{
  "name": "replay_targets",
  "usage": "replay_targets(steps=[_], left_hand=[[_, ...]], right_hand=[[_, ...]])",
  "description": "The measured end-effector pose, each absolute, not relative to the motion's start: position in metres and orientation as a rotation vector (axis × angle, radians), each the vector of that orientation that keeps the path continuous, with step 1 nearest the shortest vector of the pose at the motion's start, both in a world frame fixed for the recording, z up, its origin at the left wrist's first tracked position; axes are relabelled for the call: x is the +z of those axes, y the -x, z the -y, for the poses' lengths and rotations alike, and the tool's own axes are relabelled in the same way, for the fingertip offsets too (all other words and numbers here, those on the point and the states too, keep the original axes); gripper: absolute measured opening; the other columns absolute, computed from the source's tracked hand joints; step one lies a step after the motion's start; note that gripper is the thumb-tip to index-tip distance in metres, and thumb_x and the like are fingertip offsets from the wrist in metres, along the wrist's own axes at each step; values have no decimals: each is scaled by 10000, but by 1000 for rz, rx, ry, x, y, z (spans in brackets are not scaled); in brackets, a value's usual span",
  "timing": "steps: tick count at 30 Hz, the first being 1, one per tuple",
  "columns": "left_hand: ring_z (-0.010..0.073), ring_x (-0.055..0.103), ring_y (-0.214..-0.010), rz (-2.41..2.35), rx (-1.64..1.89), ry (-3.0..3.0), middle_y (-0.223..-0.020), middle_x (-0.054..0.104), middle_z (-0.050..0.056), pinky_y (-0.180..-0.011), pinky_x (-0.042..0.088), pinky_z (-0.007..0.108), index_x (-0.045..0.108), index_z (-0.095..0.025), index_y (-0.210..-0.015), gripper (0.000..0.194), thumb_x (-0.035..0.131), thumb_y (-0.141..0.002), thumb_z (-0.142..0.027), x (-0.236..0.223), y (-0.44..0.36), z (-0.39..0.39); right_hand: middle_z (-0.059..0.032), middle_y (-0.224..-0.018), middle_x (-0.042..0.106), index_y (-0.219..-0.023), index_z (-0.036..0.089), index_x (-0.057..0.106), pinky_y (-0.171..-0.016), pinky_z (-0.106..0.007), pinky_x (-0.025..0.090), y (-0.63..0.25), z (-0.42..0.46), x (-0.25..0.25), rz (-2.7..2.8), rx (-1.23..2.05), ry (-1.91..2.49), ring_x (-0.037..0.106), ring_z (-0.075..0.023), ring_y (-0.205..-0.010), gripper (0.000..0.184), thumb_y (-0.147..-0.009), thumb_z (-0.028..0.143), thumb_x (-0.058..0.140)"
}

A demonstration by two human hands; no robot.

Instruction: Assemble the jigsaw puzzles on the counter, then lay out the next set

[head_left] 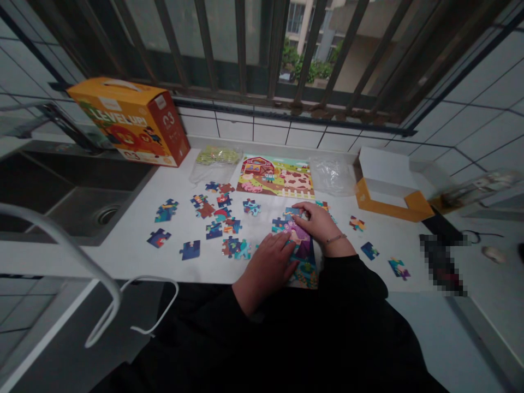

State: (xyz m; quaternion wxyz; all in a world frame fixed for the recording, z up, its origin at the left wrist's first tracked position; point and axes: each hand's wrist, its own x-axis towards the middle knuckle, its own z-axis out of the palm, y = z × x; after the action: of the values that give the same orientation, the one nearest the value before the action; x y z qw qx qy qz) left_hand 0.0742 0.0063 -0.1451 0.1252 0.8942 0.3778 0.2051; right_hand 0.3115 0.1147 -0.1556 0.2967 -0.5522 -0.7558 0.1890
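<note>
My left hand lies flat on a joined block of colourful jigsaw pieces, near its left edge. My right hand curls over the top end of that block, its fingertips pinching a blue jigsaw piece. Loose jigsaw pieces are scattered on the white countertop to the left, with a few more to the right. A farm-scene picture card lies just beyond my hands. Part of the block is hidden under both hands.
An orange "Level Up!" puzzle box stands at the back left, beside a steel sink and curved faucet. Clear plastic bags and an orange-and-white box part lie behind. Barred windows and tiled walls border the counter.
</note>
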Motion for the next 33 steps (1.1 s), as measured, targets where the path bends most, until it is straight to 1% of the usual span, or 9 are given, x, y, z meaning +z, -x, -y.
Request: replay_targets(steps=[4, 7, 12, 16, 18, 22, 27, 30, 33], left_hand=[[368, 567, -1477, -1102, 599, -2606, -1611, 573, 196, -1283, 427, 584, 578, -172, -1495, 504, 699, -1044, -362, -146, -75, -6], [363, 566, -1480, -1110, 602, -2601, -1604, 579, 194, -1285, 421, 584, 574, -175, -1502, 507, 697, -1043, -352, -147, -76, -6], [340, 617, -1423, -1061, 667, -2614, -1543, 633, 185, -1290, 404, 586, 618, -177, -1436, 466, 706, -1044, -413, -148, -73, -5], [307, 661, -1349, -821, 722, -2722, -1444, 713, 139, -1297, 379, 556, 677, -192, -1346, 467, 675, -1055, -557, -147, -65, 0], [293, 679, -1303, -716, 711, -2783, -1404, 738, 119, -1261, 411, 519, 705, -204, -1290, 492, 655, -1051, -631, -147, -61, 4], [287, 705, -1206, -606, 643, -2869, -1331, 764, 102, -1133, 476, 485, 717, -207, -1207, 538, 606, -1050, -709, -149, -57, 8], [267, 711, -1105, -599, 555, -2919, -1286, 761, 84, -958, 505, 432, 706, -220, -1168, 394, 629, -1082, -596, -151, -58, 9], [259, 702, -1099, -602, 555, -2907, -1267, 754, 68, -930, 507, 419, 705, -223, -1133, 321, 641, -1089, -535, -151, -59, 9], [253, 697, -1106, -618, 579, -2886, -1246, 752, 68, -933, 514, 411, 709, -221, -1119, 233, 662, -1087, -447, -150, -60, 9]], right_hand=[[-87, -1109, 721, -1204, 216, 789, -1012, -430, 548, -311, -117, -159, 2059, 424, 1410, 679, -267, -1056, 323, -906, 339, 807], [-88, -1155, 685, -1160, 234, 805, -1061, -433, 551, -310, -117, -162, 2062, 412, 1415, 677, -260, -1101, 277, -898, 321, 832], [-79, -1124, 682, -1155, 232, 811, -1050, -420, 554, -306, -113, -156, 2076, 397, 1387, 680, -253, -1074, 258, -905, 297, 817], [-105, -1114, 693, -1140, 206, 795, -1047, -432, 530, -314, -109, -145, 1767, 120, 1500, 660, -269, -1087, 236, -998, 256, 613], [-114, -1078, 699, -1108, 183, 784, -1036, -445, 518, -322, -107, -141, 1515, -47, 1632, 640, -272, -1049, 285, -985, 213, 528], [-108, -1016, 694, -1066, 154, 776, -969, -429, 515, -333, -106, -136, 1231, -157, 1747, 599, -248, -914, 305, -930, 212, 510], [-107, -1002, 715, -1052, 146, 763, -894, -378, 516, -345, -88, -120, 933, -348, 1670, 601, -224, -873, 293, -940, 230, 506], [-122, -1044, 757, -1067, 143, 756, -922, -376, 525, -363, -65, -110, 795, -462, 1622, 660, -237, -956, 292, -940, 242, 513], [-122, -1063, 784, -1084, 148, 767, -897, -385, 543, -386, -36, -103, 786, -428, 1681, 690, -244, -934, 319, -932, 284, 521]])
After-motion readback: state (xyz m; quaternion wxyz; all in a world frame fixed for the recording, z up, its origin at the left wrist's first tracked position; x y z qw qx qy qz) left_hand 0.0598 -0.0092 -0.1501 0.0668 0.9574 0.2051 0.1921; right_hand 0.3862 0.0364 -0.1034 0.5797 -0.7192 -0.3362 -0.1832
